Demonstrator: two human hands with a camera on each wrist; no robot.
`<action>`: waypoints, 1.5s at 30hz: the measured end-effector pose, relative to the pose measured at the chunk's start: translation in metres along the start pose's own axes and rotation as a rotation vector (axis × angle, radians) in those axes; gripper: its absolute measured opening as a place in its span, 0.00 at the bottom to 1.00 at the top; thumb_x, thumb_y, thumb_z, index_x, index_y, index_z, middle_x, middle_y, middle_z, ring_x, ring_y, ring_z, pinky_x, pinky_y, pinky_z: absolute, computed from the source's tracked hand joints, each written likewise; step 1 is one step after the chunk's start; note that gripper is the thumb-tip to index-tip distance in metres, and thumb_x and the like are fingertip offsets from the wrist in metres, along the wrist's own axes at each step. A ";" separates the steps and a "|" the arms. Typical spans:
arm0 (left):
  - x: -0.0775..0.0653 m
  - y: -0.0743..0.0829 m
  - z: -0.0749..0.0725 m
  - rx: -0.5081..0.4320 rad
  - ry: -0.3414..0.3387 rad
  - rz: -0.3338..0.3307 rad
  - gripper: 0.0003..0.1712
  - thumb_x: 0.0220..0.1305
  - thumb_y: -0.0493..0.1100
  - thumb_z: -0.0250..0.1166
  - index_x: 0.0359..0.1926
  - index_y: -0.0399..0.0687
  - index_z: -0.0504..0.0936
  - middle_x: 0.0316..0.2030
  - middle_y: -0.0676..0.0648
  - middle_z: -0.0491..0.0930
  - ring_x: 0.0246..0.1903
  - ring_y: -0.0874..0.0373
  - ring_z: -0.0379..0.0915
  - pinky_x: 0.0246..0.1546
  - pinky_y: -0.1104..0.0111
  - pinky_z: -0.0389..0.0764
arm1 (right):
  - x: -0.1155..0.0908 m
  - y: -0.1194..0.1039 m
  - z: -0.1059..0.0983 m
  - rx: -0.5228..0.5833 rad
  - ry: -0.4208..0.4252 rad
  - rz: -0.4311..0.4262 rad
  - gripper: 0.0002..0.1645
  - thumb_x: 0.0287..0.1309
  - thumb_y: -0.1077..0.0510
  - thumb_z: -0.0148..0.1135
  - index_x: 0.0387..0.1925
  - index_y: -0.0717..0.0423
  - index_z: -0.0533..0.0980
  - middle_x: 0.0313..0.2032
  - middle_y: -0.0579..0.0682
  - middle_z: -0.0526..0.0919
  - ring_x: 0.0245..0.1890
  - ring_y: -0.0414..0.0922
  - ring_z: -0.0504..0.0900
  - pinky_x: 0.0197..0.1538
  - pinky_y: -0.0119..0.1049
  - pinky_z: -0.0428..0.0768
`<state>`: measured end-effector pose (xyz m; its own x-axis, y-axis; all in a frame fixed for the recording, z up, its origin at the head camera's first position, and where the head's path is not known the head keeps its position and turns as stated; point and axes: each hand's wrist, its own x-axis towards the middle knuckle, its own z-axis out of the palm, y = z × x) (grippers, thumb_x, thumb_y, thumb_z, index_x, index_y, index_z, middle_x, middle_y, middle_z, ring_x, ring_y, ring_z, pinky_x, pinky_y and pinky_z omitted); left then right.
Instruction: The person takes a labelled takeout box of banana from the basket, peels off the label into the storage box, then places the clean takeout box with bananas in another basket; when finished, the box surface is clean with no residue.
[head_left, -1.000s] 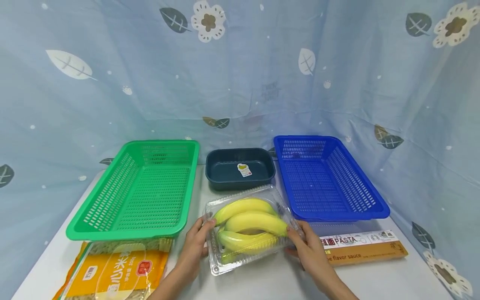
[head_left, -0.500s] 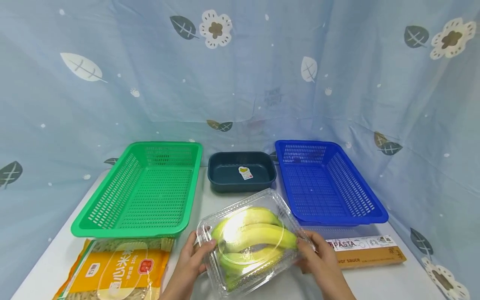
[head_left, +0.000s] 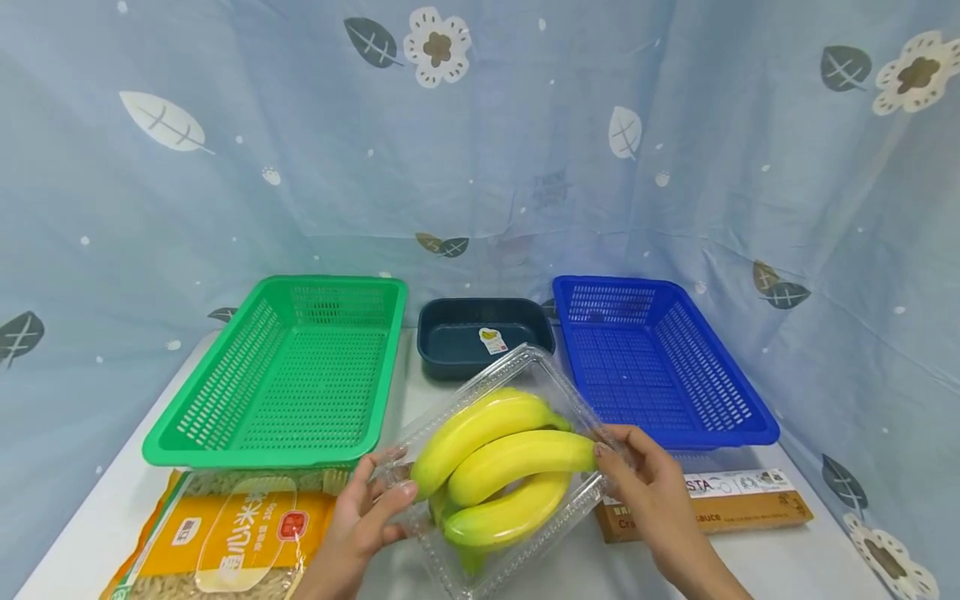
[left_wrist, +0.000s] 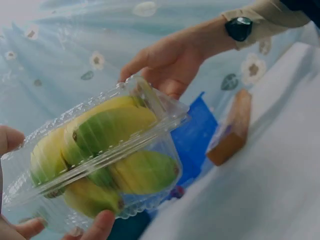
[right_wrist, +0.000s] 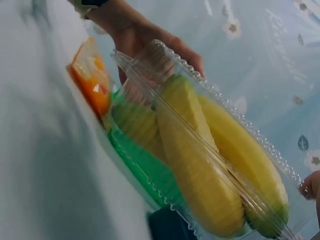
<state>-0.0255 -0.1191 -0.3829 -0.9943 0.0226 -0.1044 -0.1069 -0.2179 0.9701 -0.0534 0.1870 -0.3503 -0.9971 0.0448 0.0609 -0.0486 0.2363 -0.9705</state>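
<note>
Several yellow bananas with green ends [head_left: 517, 467] lie in a clear plastic clamshell box [head_left: 551, 528], held up over the front middle of the table. My left hand [head_left: 356, 521] grips the box's left end, thumb on top and fingers underneath. At the opposite end my right hand [head_left: 652, 483] holds the box by its edge, thumb toward the top. The box is tilted, its right end higher in the head view. The left wrist view shows the lid and base seam of the box [left_wrist: 90, 167]; its far end meets the right hand [left_wrist: 172, 67].
A green basket [head_left: 386, 392] stands at left, a blue basket [head_left: 570, 358] at right. Between them sits a dark teal tub [head_left: 457, 367] with a banana-picture label [head_left: 492, 340]. An orange bag of pasta [head_left: 225, 537] lies front left, a pasta box [head_left: 742, 512] front right.
Both hands have turned the banana box counterclockwise in the head view, its right end going up. It dipped toward me midway, then came up again. Baskets, tub and packages stay in place.
</note>
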 end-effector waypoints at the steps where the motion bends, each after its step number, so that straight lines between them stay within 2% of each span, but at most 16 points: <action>1: -0.001 0.002 -0.001 -0.004 -0.004 0.009 0.30 0.69 0.37 0.59 0.69 0.42 0.63 0.56 0.34 0.74 0.47 0.45 0.78 0.39 0.53 0.85 | 0.002 -0.003 -0.001 -0.010 -0.011 -0.026 0.17 0.71 0.56 0.60 0.55 0.62 0.76 0.53 0.56 0.82 0.44 0.43 0.82 0.40 0.37 0.85; 10: -0.007 0.025 -0.012 0.023 0.021 0.114 0.32 0.70 0.34 0.57 0.73 0.46 0.63 0.62 0.34 0.70 0.50 0.50 0.78 0.41 0.55 0.85 | 0.029 -0.035 0.002 -0.023 -0.158 -0.179 0.18 0.70 0.55 0.61 0.56 0.59 0.76 0.53 0.55 0.79 0.46 0.47 0.84 0.46 0.41 0.85; 13: -0.008 0.031 -0.017 0.016 0.018 0.142 0.31 0.71 0.34 0.57 0.73 0.50 0.63 0.64 0.33 0.67 0.53 0.49 0.78 0.43 0.53 0.85 | 0.037 -0.044 0.006 -0.024 -0.196 -0.240 0.17 0.70 0.56 0.61 0.56 0.59 0.76 0.50 0.56 0.79 0.43 0.49 0.84 0.44 0.41 0.85; 16: -0.008 0.035 -0.023 0.017 0.030 0.162 0.31 0.72 0.34 0.57 0.73 0.49 0.62 0.65 0.33 0.65 0.54 0.49 0.78 0.44 0.54 0.84 | 0.045 -0.052 0.011 -0.018 -0.233 -0.293 0.16 0.69 0.58 0.61 0.56 0.58 0.76 0.49 0.55 0.79 0.42 0.49 0.84 0.43 0.40 0.85; 19: -0.008 0.038 -0.029 0.051 0.066 0.158 0.30 0.73 0.35 0.57 0.72 0.51 0.62 0.65 0.36 0.65 0.53 0.52 0.78 0.44 0.57 0.85 | 0.054 -0.060 0.017 0.002 -0.268 -0.330 0.16 0.69 0.59 0.62 0.56 0.58 0.77 0.49 0.55 0.79 0.40 0.49 0.84 0.38 0.39 0.86; 22: -0.007 0.042 -0.036 0.090 0.096 0.162 0.30 0.74 0.36 0.57 0.72 0.53 0.62 0.63 0.40 0.68 0.51 0.53 0.78 0.44 0.61 0.85 | 0.065 -0.069 0.025 0.018 -0.295 -0.366 0.17 0.69 0.60 0.62 0.56 0.59 0.77 0.48 0.55 0.80 0.39 0.50 0.84 0.37 0.39 0.86; 26: -0.006 0.046 -0.045 0.106 0.134 0.164 0.30 0.74 0.37 0.57 0.73 0.56 0.62 0.61 0.44 0.71 0.49 0.54 0.78 0.44 0.64 0.84 | 0.076 -0.079 0.035 0.033 -0.302 -0.393 0.17 0.67 0.60 0.64 0.56 0.60 0.77 0.48 0.55 0.80 0.40 0.49 0.84 0.42 0.39 0.86; 31: -0.005 0.049 -0.057 0.071 0.161 0.171 0.30 0.75 0.37 0.56 0.73 0.57 0.61 0.61 0.47 0.69 0.50 0.56 0.77 0.44 0.66 0.84 | 0.088 -0.089 0.050 0.030 -0.318 -0.399 0.19 0.66 0.59 0.65 0.56 0.58 0.78 0.51 0.53 0.80 0.39 0.51 0.84 0.43 0.37 0.85; 38: -0.005 0.051 -0.075 0.005 0.182 0.224 0.28 0.74 0.34 0.55 0.71 0.53 0.63 0.58 0.48 0.71 0.48 0.57 0.77 0.42 0.67 0.84 | 0.103 -0.101 0.072 0.027 -0.353 -0.375 0.20 0.67 0.57 0.64 0.59 0.54 0.78 0.50 0.51 0.81 0.38 0.49 0.83 0.37 0.33 0.81; 40: -0.004 0.055 -0.080 0.003 0.187 0.218 0.30 0.74 0.35 0.55 0.73 0.50 0.60 0.58 0.46 0.69 0.49 0.58 0.76 0.43 0.67 0.84 | 0.108 -0.104 0.079 0.027 -0.365 -0.371 0.21 0.67 0.56 0.64 0.60 0.54 0.78 0.47 0.52 0.82 0.37 0.48 0.83 0.37 0.33 0.81; 42: -0.002 0.059 -0.086 0.000 0.188 0.191 0.37 0.75 0.36 0.56 0.78 0.51 0.50 0.67 0.41 0.60 0.50 0.63 0.75 0.44 0.68 0.84 | 0.114 -0.106 0.087 0.023 -0.371 -0.372 0.23 0.68 0.56 0.64 0.62 0.54 0.77 0.43 0.53 0.83 0.36 0.48 0.82 0.35 0.33 0.80; 45: 0.000 0.063 -0.094 -0.007 0.199 0.142 0.47 0.75 0.39 0.56 0.80 0.51 0.34 0.72 0.37 0.46 0.52 0.68 0.75 0.45 0.69 0.83 | 0.123 -0.107 0.099 0.040 -0.389 -0.352 0.24 0.67 0.56 0.64 0.63 0.54 0.76 0.37 0.54 0.83 0.36 0.48 0.83 0.39 0.35 0.82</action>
<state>-0.0323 -0.2249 -0.3425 -0.9794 -0.2016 -0.0088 0.0349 -0.2120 0.9766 -0.1765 0.0709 -0.2620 -0.8676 -0.3959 0.3008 -0.3790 0.1351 -0.9155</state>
